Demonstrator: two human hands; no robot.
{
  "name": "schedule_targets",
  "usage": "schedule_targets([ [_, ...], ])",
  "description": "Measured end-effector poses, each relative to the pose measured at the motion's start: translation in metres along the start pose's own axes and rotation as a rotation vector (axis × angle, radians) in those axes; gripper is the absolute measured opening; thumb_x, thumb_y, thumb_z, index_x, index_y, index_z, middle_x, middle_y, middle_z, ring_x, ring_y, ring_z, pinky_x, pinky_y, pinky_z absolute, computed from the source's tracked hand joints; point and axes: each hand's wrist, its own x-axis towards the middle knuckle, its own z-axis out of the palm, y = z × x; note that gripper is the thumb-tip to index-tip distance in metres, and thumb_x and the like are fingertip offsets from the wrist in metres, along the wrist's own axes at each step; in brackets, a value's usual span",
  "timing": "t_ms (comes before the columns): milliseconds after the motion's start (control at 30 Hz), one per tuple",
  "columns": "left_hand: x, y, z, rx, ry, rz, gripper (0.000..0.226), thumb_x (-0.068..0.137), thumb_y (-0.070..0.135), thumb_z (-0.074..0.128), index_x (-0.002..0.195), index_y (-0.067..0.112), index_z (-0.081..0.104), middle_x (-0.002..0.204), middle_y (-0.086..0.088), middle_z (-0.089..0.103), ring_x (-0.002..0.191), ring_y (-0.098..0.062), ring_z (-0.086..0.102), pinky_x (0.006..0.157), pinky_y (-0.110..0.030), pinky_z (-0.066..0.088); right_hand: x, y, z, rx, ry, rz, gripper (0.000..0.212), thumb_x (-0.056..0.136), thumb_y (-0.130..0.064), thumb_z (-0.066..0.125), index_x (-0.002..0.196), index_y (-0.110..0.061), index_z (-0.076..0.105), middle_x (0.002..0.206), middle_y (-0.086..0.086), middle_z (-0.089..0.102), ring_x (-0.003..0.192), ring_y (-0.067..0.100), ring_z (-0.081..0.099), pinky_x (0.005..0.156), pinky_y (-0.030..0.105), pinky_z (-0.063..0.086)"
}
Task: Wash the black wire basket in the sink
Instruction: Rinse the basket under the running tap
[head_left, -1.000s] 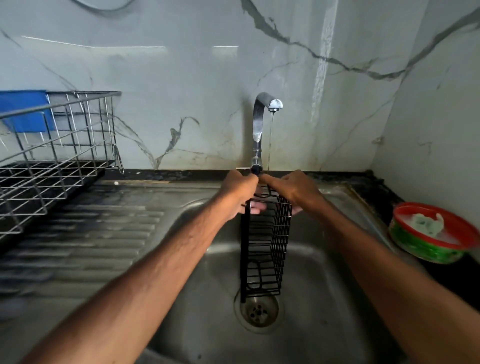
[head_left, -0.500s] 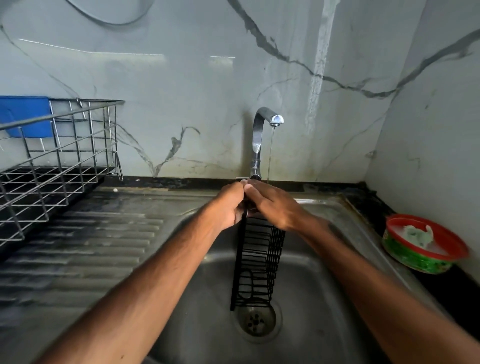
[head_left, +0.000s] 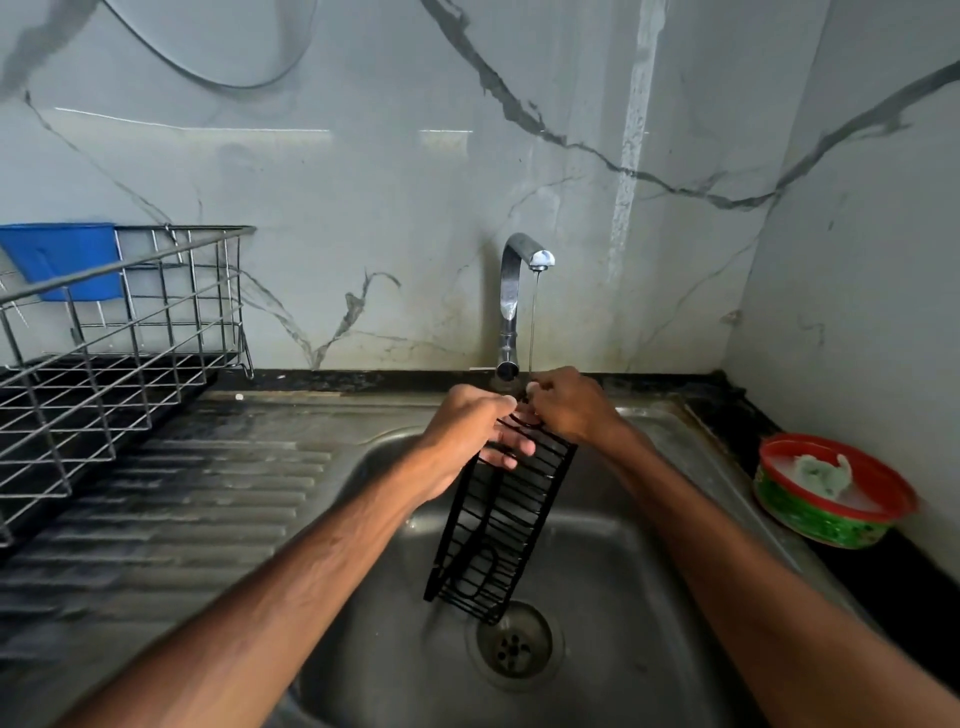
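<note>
A narrow black wire basket (head_left: 498, 525) hangs on end over the steel sink (head_left: 644, 597), its lower end just above the drain (head_left: 515, 646) and tilted to the left. My left hand (head_left: 470, 436) grips its upper left side, fingers wrapped round the wires. My right hand (head_left: 569, 408) pinches the top end under the tap (head_left: 511, 301). A thin stream of water runs from the spout onto my right hand and the basket's top.
A steel dish rack (head_left: 119, 338) stands on the ridged drainboard (head_left: 171, 504) at the left, with a blue container (head_left: 62, 260) behind it. A red-rimmed green bowl (head_left: 831, 493) with a scrubber sits on the dark counter at the right. Marble walls close the back and right.
The basket's lower end has swung to the left and tilted more. My left fingers have slid lower onto its side, and my right hand sits higher at the top end.
</note>
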Motion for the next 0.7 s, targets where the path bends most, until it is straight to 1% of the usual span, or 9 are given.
schedule_targets([
  [67,0.004,0.001,-0.001,0.041,0.024,0.013,0.027,0.107,0.01,0.048,0.103,-0.001,0.072,0.092,-0.005,0.081,0.057,-0.015,0.068,0.049,-0.022,0.047,0.003,0.007,-0.015,-0.017,-0.014,0.032,0.014,0.09,-0.021,0.062,0.086,-0.014,0.074,0.073,0.005,0.064,0.07,0.02,0.061,0.054,0.023,0.04],
  [233,0.026,-0.005,-0.016,0.081,0.044,0.011,0.02,0.106,0.011,0.055,0.101,0.007,0.074,0.093,-0.003,0.082,0.065,-0.01,0.061,0.053,-0.02,0.039,0.001,0.01,-0.024,-0.01,0.131,0.099,0.017,0.081,-0.014,0.068,0.078,0.002,0.073,0.059,0.01,0.068,0.056,0.023,0.069,0.055,0.031,0.056],
  [300,0.033,-0.006,-0.02,0.053,0.102,0.0,0.014,0.104,0.01,0.06,0.108,0.006,0.072,0.084,0.0,0.081,0.065,-0.01,0.06,0.052,-0.018,0.043,0.0,0.008,-0.023,-0.003,0.182,0.124,0.017,0.078,-0.012,0.067,0.069,0.002,0.067,0.052,0.006,0.062,0.051,0.02,0.067,0.046,0.025,0.05],
  [367,0.038,-0.009,-0.019,0.061,0.145,0.02,0.016,0.103,0.014,0.062,0.113,0.006,0.073,0.082,0.002,0.08,0.069,-0.009,0.06,0.053,-0.015,0.048,0.0,0.01,-0.02,-0.019,0.251,0.147,0.021,0.076,-0.013,0.068,0.061,-0.004,0.056,0.05,0.001,0.051,0.045,0.015,0.054,0.039,0.019,0.034],
  [433,0.04,-0.012,-0.015,0.123,0.197,0.069,0.015,0.102,0.023,0.065,0.112,0.014,0.072,0.101,0.0,0.079,0.085,-0.009,0.063,0.067,-0.016,0.052,0.0,0.012,-0.016,-0.05,0.326,0.164,0.026,0.077,-0.016,0.07,0.06,-0.009,0.051,0.052,0.0,0.045,0.045,0.011,0.042,0.041,0.018,0.028],
  [500,0.032,-0.016,-0.013,0.217,0.211,0.09,0.038,0.095,0.04,0.073,0.126,0.02,0.063,0.128,0.0,0.068,0.105,-0.007,0.062,0.084,-0.021,0.05,0.0,0.013,-0.012,-0.046,0.387,0.176,0.028,0.08,-0.018,0.071,0.062,-0.01,0.052,0.055,0.0,0.048,0.048,0.012,0.044,0.044,0.02,0.031],
  [600,0.017,-0.018,-0.017,0.388,0.045,0.048,0.103,0.078,0.063,0.081,0.158,0.022,0.03,0.161,-0.002,0.036,0.143,-0.019,0.042,0.112,-0.034,0.039,-0.001,0.012,-0.008,-0.054,0.4,0.167,0.023,0.085,-0.022,0.07,0.072,-0.01,0.057,0.065,0.004,0.057,0.056,0.017,0.054,0.048,0.023,0.04],
  [667,0.013,-0.023,-0.021,0.518,-0.028,0.068,0.125,0.07,0.064,0.086,0.164,0.023,0.014,0.17,-0.002,0.023,0.152,-0.021,0.03,0.119,-0.038,0.031,-0.003,0.01,-0.01,-0.154,0.396,0.138,0.021,0.086,-0.025,0.068,0.076,-0.009,0.059,0.069,0.005,0.06,0.062,0.022,0.061,0.053,0.028,0.049],
  [700,0.014,-0.027,-0.023,0.566,0.002,0.098,0.13,0.067,0.063,0.089,0.164,0.021,0.014,0.168,-0.002,0.028,0.15,-0.019,0.034,0.119,-0.036,0.033,-0.004,0.008,-0.011,-0.227,0.39,0.115,0.021,0.088,-0.026,0.065,0.077,-0.009,0.059,0.07,0.005,0.06,0.064,0.022,0.062,0.056,0.03,0.051],
])
